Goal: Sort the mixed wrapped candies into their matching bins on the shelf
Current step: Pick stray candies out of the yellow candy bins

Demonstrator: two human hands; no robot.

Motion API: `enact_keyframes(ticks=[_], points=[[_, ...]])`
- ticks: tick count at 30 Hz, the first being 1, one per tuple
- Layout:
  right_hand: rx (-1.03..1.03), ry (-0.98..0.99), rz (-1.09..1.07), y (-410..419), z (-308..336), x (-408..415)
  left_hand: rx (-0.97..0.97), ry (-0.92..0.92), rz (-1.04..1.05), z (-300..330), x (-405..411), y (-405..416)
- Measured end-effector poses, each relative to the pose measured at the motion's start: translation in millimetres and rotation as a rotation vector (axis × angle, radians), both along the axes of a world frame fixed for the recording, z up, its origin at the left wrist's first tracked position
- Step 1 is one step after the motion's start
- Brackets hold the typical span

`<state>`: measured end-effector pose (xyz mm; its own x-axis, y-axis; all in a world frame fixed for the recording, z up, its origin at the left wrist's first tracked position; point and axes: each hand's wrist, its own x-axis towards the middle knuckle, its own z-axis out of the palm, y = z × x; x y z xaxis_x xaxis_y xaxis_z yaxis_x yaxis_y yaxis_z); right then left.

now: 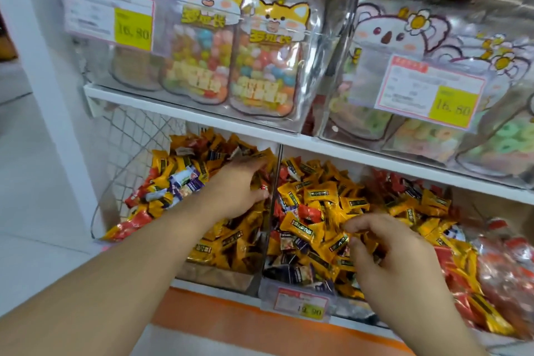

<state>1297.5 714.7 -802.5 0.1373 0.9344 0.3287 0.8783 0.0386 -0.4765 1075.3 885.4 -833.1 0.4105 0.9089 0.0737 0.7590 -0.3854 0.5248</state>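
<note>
Left hand [239, 185] lay flat in the shelf's left bin [219, 274], right hand [384, 251] pinched yellow candies [320, 193] in the middle bin [294, 292], and similar wrappers risked a wrong drop.

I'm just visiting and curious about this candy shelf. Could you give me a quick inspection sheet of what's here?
Surface: white shelf, clear bins below.
Job's things: left bin and middle bin hold mostly yellow candies mixed with red and purple ones.
Clutter: red candies heaped at right.
Hands: left hand reaches into the left bin; right hand pinches a yellow candy.
Cables: nothing seen.
Surroundings: cartoon candy bags, price tags above.
</note>
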Motion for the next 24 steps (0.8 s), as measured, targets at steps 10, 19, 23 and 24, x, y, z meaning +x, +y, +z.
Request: enact_keyframes(ticks=[10, 19, 23, 24], points=[[0.039, 0.046, 0.053, -2, 2, -5, 0.091, -0.136, 0.070, -2, -4, -6], [0.030, 0.051, 0.049, -10, 2, -7, 0.139, -0.179, 0.162, 2, -9, -24], [0.018, 0.047, 0.049, -9, 2, -6, 0.094, -0.294, 0.195, 3, -14, -32], [0.017, 0.050, 0.049, -8, 1, -6, 0.076, -0.343, 0.201, 3, -17, -32]])
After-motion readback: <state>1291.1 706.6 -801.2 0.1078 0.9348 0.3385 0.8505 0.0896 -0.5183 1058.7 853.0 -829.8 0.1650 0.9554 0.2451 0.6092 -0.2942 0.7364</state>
